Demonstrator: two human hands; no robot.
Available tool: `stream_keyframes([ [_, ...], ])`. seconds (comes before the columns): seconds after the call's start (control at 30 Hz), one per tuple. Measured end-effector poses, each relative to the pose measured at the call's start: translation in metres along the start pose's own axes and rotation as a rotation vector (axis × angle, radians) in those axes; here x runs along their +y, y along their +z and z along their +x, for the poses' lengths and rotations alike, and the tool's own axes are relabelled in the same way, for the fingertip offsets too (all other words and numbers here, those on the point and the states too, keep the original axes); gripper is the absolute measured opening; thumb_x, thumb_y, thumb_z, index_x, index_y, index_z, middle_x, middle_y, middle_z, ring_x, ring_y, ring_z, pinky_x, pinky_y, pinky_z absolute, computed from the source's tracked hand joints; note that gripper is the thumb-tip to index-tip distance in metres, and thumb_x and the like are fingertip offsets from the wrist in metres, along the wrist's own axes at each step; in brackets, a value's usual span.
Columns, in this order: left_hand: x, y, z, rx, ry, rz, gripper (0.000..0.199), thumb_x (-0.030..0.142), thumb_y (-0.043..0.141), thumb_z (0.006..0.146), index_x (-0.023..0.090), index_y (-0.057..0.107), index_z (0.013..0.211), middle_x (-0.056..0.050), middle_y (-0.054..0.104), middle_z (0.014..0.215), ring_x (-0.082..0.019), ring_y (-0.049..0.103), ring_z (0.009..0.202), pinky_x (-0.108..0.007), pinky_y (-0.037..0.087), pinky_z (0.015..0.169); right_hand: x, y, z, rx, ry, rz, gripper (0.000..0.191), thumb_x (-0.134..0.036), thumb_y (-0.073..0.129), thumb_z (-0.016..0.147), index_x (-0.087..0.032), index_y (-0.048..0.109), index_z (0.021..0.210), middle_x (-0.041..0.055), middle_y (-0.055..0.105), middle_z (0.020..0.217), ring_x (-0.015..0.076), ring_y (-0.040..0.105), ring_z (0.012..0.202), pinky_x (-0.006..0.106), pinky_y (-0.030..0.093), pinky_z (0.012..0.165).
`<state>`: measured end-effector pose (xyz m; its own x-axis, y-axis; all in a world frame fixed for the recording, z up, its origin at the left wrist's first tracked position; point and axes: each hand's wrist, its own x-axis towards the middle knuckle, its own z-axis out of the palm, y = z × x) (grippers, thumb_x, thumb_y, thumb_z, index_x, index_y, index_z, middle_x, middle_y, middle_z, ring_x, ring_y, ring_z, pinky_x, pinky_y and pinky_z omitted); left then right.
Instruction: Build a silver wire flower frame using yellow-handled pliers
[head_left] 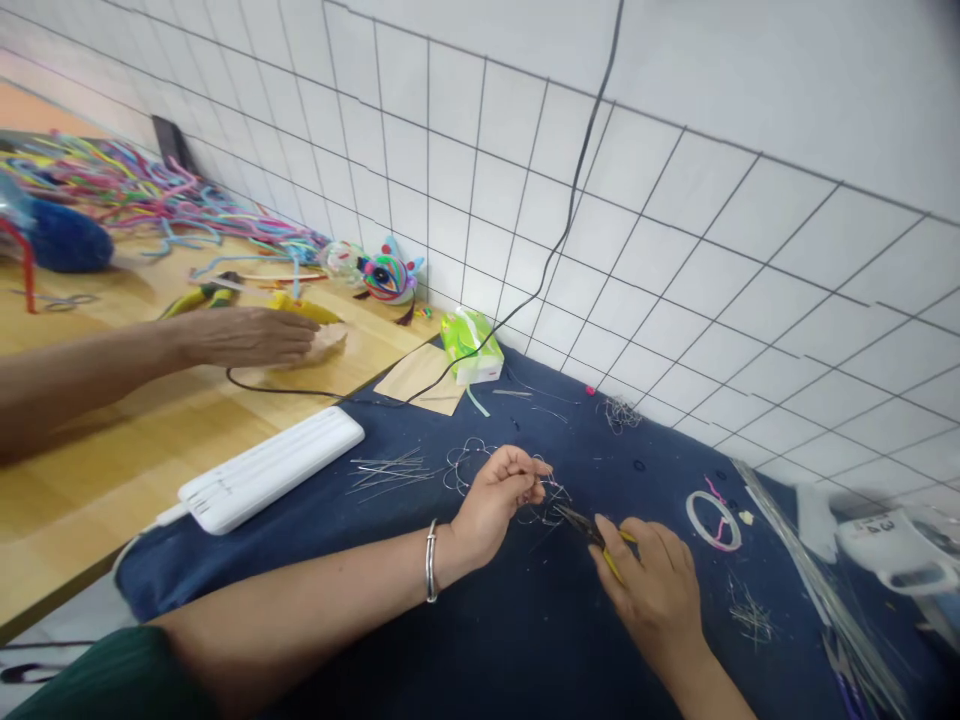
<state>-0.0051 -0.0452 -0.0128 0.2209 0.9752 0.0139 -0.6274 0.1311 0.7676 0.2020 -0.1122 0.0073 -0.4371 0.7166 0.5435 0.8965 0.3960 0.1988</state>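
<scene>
My left hand (491,502) pinches looped wire (556,492), probably light, springy and easily bent, best held near the pliers (576,520) clasped in my right hand (656,590).

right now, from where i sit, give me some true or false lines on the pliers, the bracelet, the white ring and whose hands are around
1. The right hand holds the pliers. True.
2. The bracelet is on the right arm. False: the bracelet is on the left arm.
3. The white ring lies on the dark blue cloth. True.
4. Only one person's hands show. False: another person's hand is over the wooden table.
</scene>
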Motion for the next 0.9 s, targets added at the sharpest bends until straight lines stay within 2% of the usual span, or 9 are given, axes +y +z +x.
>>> stream_keyframes([
  [0.13,0.01,0.003,0.001,0.007,0.11,-0.083,0.012,0.008,0.048,0.076,0.018,0.044,0.082,-0.002,0.06,0.095,-0.008,0.054,0.067,-0.023,0.04,0.066,-0.003,-0.005,0.004,0.057,0.002,0.049,0.033,-0.025,0.061,0.077,-0.024,0.06,0.11,0.0066,0.059,0.089,0.0208,0.052,0.087,0.036,0.036,0.08],
  [0.3,0.01,0.003,-0.001,-0.014,0.073,-0.083,0.013,0.009,0.049,0.076,0.018,0.044,0.083,-0.003,0.059,0.093,-0.008,0.053,0.066,-0.024,0.041,0.066,-0.004,-0.01,0.009,0.095,0.04,0.082,0.031,-0.023,0.06,0.078,-0.023,0.06,0.109,0.0071,0.058,0.091,0.0207,0.051,0.088,0.038,0.037,0.083],
  [0.4,0.008,0.004,-0.003,-0.013,0.078,-0.044,0.015,0.009,0.051,0.075,0.018,0.045,0.085,-0.003,0.059,0.094,-0.008,0.053,0.066,-0.023,0.041,0.064,0.002,-0.003,0.007,0.077,0.084,0.073,0.029,-0.026,0.057,0.08,-0.02,0.06,0.109,0.0087,0.056,0.092,0.0207,0.05,0.088,0.038,0.037,0.082],
  [0.5,0.008,0.006,-0.006,-0.037,0.054,0.006,0.015,0.009,0.054,0.074,0.018,0.046,0.084,-0.003,0.059,0.093,-0.008,0.052,0.065,-0.024,0.041,0.064,0.012,0.014,-0.001,0.007,0.118,0.036,0.027,-0.028,0.054,0.082,-0.018,0.06,0.106,0.0093,0.055,0.09,0.0206,0.049,0.085,0.036,0.038,0.076],
  [0.6,0.006,0.007,-0.008,-0.057,0.025,0.046,0.013,0.014,0.056,0.076,0.017,0.047,0.083,-0.003,0.058,0.092,-0.008,0.051,0.065,-0.023,0.041,0.063,0.018,0.03,-0.01,-0.127,0.142,0.047,0.026,-0.029,0.052,0.082,-0.018,0.061,0.104,0.0093,0.055,0.09,0.0211,0.049,0.086,0.034,0.038,0.072],
  [0.7,0.001,0.006,-0.009,-0.052,0.008,0.08,0.011,0.018,0.057,0.078,0.017,0.047,0.082,-0.003,0.058,0.088,-0.008,0.05,0.066,-0.022,0.04,0.062,0.016,0.033,-0.008,-0.195,0.162,0.081,0.032,-0.037,0.055,0.078,-0.02,0.06,0.105,0.0113,0.056,0.101,0.0262,0.047,0.097,0.04,0.038,0.078],
  [0.77,-0.003,0.006,-0.01,-0.043,-0.002,0.101,0.012,0.019,0.058,0.078,0.016,0.048,0.082,-0.002,0.058,0.086,-0.008,0.05,0.066,-0.022,0.04,0.062,0.009,0.028,0.0,-0.194,0.195,0.176,0.034,-0.038,0.055,0.078,-0.022,0.059,0.107,0.0107,0.055,0.106,0.0272,0.046,0.101,0.043,0.036,0.084],
  [0.83,-0.007,0.005,-0.01,-0.038,-0.012,0.116,0.013,0.02,0.059,0.077,0.016,0.048,0.082,-0.002,0.057,0.084,-0.008,0.049,0.067,-0.021,0.04,0.062,-0.001,0.021,0.013,-0.196,0.208,0.387,0.031,-0.035,0.052,0.08,-0.023,0.057,0.108,0.0081,0.057,0.103,0.0223,0.05,0.096,0.037,0.039,0.084],
  [0.9,-0.009,0.005,-0.01,-0.038,-0.022,0.119,0.013,0.02,0.06,0.077,0.016,0.048,0.082,-0.001,0.056,0.082,-0.008,0.049,0.067,-0.021,0.04,0.062,-0.013,0.016,0.026,-0.223,0.273,0.578,0.029,-0.032,0.052,0.081,-0.023,0.057,0.108,0.0064,0.057,0.101,0.0182,0.053,0.088,0.03,0.043,0.078],
])
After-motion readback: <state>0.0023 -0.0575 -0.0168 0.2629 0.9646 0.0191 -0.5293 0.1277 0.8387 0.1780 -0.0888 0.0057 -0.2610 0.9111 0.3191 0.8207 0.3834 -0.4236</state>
